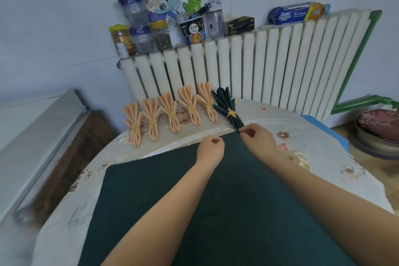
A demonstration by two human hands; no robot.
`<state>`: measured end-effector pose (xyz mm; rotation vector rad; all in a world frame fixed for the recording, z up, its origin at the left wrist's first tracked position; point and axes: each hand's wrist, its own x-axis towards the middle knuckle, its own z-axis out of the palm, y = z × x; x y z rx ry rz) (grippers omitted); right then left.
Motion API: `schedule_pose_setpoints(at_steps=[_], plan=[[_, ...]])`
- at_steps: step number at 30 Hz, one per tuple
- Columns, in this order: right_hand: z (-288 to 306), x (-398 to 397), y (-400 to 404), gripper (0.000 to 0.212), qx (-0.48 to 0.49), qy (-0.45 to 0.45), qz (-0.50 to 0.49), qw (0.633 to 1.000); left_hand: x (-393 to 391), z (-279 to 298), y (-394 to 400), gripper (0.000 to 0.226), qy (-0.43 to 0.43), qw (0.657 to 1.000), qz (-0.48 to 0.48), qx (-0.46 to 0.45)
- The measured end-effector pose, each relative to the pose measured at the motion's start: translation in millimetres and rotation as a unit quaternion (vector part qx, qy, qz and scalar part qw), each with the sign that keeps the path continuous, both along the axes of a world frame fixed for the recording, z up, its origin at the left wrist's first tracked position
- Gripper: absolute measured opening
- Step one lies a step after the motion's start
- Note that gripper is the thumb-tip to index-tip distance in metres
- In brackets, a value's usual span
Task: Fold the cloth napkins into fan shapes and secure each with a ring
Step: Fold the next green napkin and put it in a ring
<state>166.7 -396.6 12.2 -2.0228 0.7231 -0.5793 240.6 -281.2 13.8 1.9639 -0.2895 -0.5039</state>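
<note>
- Six folded napkins are laid in a row along the far side of the table [313, 136]: five peach fans [170, 112] and, at the right end, one dark green fan [226, 107].
- Each fan is cinched at its waist by a gold ring [231, 113] with a leaf ornament.
- A dark green napkin [172, 201] is spread flat on the table, covering most of the near side; its far edge is met by both hands.
- The far edge is pinched by the left hand [210, 149], fingers curled with thumb and forefinger closed on the cloth.
- The far right corner is pinched by the right hand [258, 139], thumb and forefinger drawn together, just beside the lower tip of the green fan.
- Spare gold rings [300, 158] are seen on the table to the right of the right forearm, partly hidden by it.
- A white radiator [259, 67] stands behind the table against the wall.
- Its top is loaded with jars [160, 35], a noodle cup [193, 31], a frog figure [192, 4], a bottle [214, 18] and a pack of kitchen wipes [295, 14].
</note>
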Motion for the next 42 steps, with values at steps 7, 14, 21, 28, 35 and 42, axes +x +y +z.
schedule_pose_setpoints(at_steps=[7, 14, 21, 28, 35, 42], plan=[[-5, -119, 80, 0.015, -0.037, 0.034, 0.067, 0.996, -115, -5, 102, 0.016, 0.036, 0.999, -0.022, 0.006], [-27, -201, 132, 0.013, -0.034, 0.078, 0.133, 0.987, -184, -22, 171, 0.012, 0.016, 0.999, -0.023, 0.036], [-47, -265, 159, 0.012, -0.199, 0.114, 0.289, 0.929, -240, -30, 245, 0.008, -0.12, 0.974, -0.119, 0.148], [-50, -288, 163, 0.027, -0.225, 0.125, 0.351, 0.9, -263, -36, 272, 0.01, -0.161, 0.96, -0.165, 0.156], [-54, -291, 171, 0.004, -0.255, 0.053, 0.329, 0.908, -270, -31, 269, 0.011, -0.139, 0.961, -0.177, 0.16], [-51, -288, 170, 0.005, -0.233, 0.073, 0.329, 0.912, -270, -31, 262, 0.02, -0.171, 0.953, -0.175, 0.18]])
